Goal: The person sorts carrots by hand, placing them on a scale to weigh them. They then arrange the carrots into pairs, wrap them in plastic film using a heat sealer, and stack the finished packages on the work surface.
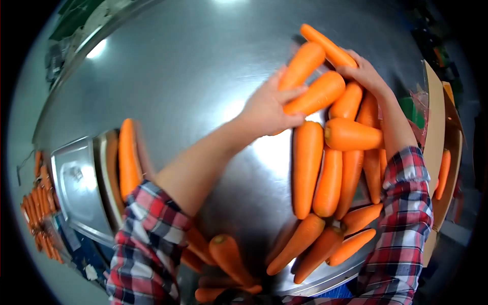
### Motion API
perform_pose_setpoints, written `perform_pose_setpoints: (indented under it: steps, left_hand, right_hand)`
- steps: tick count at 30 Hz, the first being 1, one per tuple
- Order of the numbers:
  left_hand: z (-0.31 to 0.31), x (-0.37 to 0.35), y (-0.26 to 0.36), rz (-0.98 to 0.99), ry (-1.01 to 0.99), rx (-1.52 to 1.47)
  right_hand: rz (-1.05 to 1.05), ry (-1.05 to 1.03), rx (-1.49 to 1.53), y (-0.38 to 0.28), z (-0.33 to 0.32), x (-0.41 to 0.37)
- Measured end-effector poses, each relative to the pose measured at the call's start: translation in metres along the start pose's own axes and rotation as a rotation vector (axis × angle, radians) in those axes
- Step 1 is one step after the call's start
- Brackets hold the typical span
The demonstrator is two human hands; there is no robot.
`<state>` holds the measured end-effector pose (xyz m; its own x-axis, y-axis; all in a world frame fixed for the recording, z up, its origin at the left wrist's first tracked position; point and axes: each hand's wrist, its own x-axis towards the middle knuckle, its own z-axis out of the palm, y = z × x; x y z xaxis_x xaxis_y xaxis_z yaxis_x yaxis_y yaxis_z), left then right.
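On the shiny metal worktop (198, 66), far and right of centre, the left hand (264, 109) has its grip clamped on two thick carrots (325, 90), the right hand (365, 72) clasps a slim carrot (325, 44), and loose carrots (308, 168) lie nearer.

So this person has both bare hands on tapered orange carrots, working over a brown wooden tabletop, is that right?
Not quite: the head view shows a smooth, shiny grey metal tabletop, not a brown wooden one. The rest holds: the bare left hand and bare right hand are both on tapered orange carrots.
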<state>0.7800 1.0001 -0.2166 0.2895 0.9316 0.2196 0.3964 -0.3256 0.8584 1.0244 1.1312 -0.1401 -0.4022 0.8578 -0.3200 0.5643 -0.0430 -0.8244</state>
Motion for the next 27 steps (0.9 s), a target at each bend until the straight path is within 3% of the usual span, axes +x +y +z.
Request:
perform_pose_setpoints:
  steps: [1, 3, 4, 6, 8, 10, 12, 13, 15, 16, 19, 22, 24, 26, 27]
  left_hand:
    - [0.012, -0.017, -0.018, 0.149, 0.014, 0.179]
    - [-0.003, -0.05, -0.004, 0.24, 0.023, 0.319]
    - [-0.006, -0.072, 0.012, 0.188, 0.024, 0.289]
    - [-0.005, -0.111, 0.04, 0.095, 0.033, 0.254]
    - [-0.017, -0.159, 0.076, -0.029, -0.018, 0.335]
    - [-0.022, -0.205, 0.1, -0.09, -0.068, 0.411]
    - [-0.018, -0.241, 0.115, -0.138, -0.138, 0.465]
    - [-0.015, -0.262, 0.122, -0.133, -0.156, 0.547]
    - [-0.019, -0.294, 0.141, -0.134, -0.216, 0.675]
    - [-0.026, -0.307, 0.159, -0.14, -0.266, 0.71]
    - [-0.039, -0.345, 0.194, -0.044, -0.03, 0.602]
    - [-0.082, -0.406, 0.23, -0.316, 0.085, 0.175]
    - [-0.105, -0.46, 0.245, -0.189, 0.43, 0.323]
    - [-0.134, -0.515, 0.261, -0.326, 0.593, 0.424]
    - [-0.147, -0.55, 0.258, -0.365, 0.609, 0.531]
  right_hand:
    - [-0.037, -0.01, -0.08, -0.006, 0.009, -0.011]
    - [-0.162, 0.033, -0.331, -0.001, 0.024, -0.034]
    - [-0.233, 0.098, -0.501, 0.014, 0.034, -0.042]
    - [-0.316, 0.093, -0.447, 0.03, 0.052, -0.056]
    - [-0.244, 0.033, -0.419, 0.0, 0.083, -0.096]
    - [-0.223, 0.003, -0.608, -0.018, 0.109, -0.129]
    - [-0.263, -0.041, -0.593, -0.028, 0.129, -0.156]
    - [-0.38, 0.0, -0.676, -0.015, 0.143, -0.165]
    - [-0.246, -0.217, -0.75, -0.033, 0.159, -0.187]
    - [-0.223, -0.18, -0.794, -0.025, 0.171, -0.198]
    - [-0.189, -0.264, -0.8, -0.04, 0.187, -0.218]
    - [-0.187, -0.234, -0.717, -0.033, 0.196, -0.225]
    - [-0.43, 0.081, -0.688, -0.034, 0.212, -0.236]
    - [-0.62, 0.315, -0.585, -0.106, 0.239, -0.278]
    - [-0.564, 0.155, -0.392, -0.131, 0.263, -0.309]
